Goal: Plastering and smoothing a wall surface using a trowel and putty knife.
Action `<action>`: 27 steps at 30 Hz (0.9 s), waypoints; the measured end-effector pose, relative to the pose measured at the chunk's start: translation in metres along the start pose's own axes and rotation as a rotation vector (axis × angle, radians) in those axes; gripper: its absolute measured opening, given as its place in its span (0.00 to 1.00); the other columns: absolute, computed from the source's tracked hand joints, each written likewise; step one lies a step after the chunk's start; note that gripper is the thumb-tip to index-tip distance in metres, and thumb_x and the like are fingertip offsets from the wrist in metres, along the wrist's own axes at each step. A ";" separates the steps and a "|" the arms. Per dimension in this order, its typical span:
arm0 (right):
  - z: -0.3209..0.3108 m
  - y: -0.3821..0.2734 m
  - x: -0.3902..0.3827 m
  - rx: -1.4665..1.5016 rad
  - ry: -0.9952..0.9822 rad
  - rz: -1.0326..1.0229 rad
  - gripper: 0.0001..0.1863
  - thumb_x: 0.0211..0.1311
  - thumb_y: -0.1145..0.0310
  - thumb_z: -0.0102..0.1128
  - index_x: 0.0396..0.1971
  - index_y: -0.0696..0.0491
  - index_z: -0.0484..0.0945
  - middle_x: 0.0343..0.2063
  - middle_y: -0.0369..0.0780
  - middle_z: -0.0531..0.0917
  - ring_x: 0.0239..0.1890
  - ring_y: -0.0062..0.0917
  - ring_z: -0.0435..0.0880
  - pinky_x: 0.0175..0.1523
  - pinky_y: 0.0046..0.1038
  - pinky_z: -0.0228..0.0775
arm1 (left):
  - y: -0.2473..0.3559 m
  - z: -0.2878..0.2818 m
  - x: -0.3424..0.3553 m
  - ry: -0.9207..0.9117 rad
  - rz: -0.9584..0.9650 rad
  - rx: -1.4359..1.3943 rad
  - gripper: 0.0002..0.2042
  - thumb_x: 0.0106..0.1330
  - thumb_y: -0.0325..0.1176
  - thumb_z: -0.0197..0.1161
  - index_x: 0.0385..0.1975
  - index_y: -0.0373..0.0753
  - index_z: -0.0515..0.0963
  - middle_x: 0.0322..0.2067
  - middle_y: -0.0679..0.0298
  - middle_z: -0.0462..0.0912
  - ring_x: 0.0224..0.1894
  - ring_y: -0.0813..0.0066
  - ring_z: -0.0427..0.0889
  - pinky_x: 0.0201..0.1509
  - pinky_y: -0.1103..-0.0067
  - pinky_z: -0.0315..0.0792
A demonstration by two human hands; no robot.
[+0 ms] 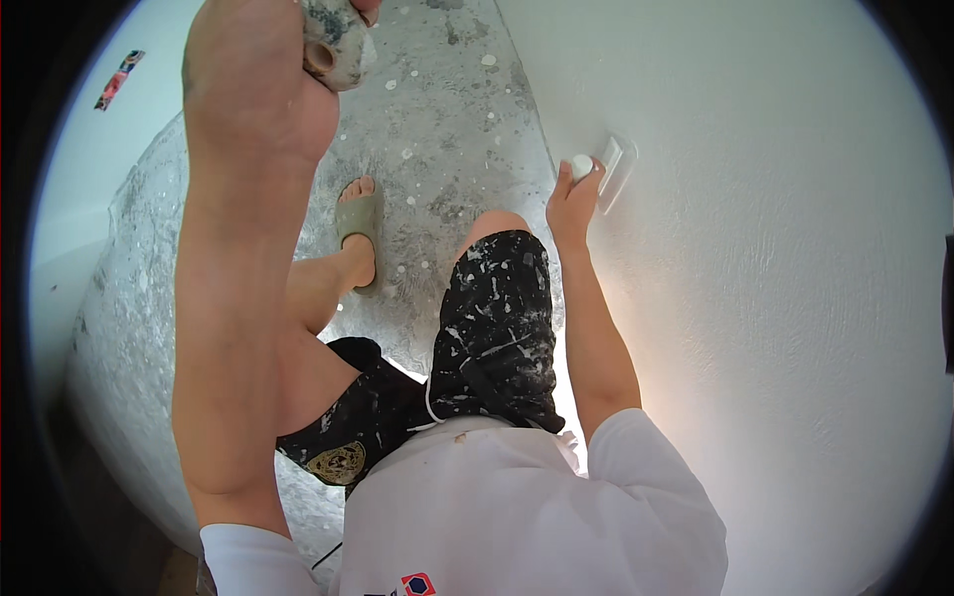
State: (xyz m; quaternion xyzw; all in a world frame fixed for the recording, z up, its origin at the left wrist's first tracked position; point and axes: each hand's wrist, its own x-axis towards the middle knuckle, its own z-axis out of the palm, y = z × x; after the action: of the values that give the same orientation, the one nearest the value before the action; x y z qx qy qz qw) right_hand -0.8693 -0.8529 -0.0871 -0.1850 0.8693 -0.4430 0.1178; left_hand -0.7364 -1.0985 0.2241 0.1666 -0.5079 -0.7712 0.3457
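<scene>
At the top left, my left hand is closed on a paint-spattered grey-white object with a round opening; the rest of it runs out of view. On the right, my right hand grips the white handle of a flat smoothing trowel, whose pale blade lies at the white wall. The wall's surface has fine streaked texture around and below the trowel.
A spattered grey floor runs between the walls. My sandalled foot stands on it, and my bent right knee is close to the right wall. A small coloured strip is on the left-hand white surface.
</scene>
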 end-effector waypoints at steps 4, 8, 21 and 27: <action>-0.085 -0.009 -0.076 0.261 0.197 -0.256 0.17 0.73 0.64 0.51 0.51 0.60 0.61 0.37 0.44 0.74 0.40 0.25 0.74 0.48 0.29 0.70 | -0.018 0.003 0.004 0.193 -0.022 0.021 0.05 0.72 0.30 0.54 0.33 0.38 0.69 0.25 0.65 0.70 0.28 0.75 0.70 0.33 0.79 0.67; -0.131 -0.082 -0.030 0.430 0.294 -0.396 0.12 0.73 0.67 0.50 0.46 0.59 0.62 0.34 0.43 0.76 0.32 0.24 0.76 0.39 0.27 0.71 | -0.032 0.016 0.019 0.272 -0.058 0.079 0.04 0.70 0.29 0.57 0.35 0.37 0.70 0.24 0.64 0.71 0.27 0.75 0.71 0.30 0.80 0.69; -0.207 -0.157 -0.054 0.302 0.315 -0.461 0.16 0.74 0.57 0.49 0.46 0.55 0.64 0.33 0.41 0.76 0.31 0.21 0.75 0.37 0.23 0.70 | -0.040 0.014 0.082 0.356 -0.181 0.029 0.06 0.66 0.30 0.61 0.31 0.37 0.71 0.23 0.63 0.74 0.23 0.73 0.74 0.28 0.79 0.73; -0.174 -0.170 -0.007 -0.030 0.032 -0.123 0.14 0.70 0.68 0.56 0.48 0.57 0.65 0.34 0.40 0.78 0.32 0.22 0.77 0.37 0.24 0.69 | -0.043 0.016 0.126 0.350 -0.230 -0.056 0.05 0.67 0.29 0.59 0.31 0.37 0.72 0.23 0.64 0.73 0.23 0.74 0.73 0.27 0.78 0.72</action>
State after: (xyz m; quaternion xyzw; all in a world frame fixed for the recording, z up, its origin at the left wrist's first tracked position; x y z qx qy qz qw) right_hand -0.8907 -0.8151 0.1527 -0.2327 0.8646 -0.4391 0.0738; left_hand -0.8504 -1.1655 0.2039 0.3451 -0.3960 -0.7789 0.3427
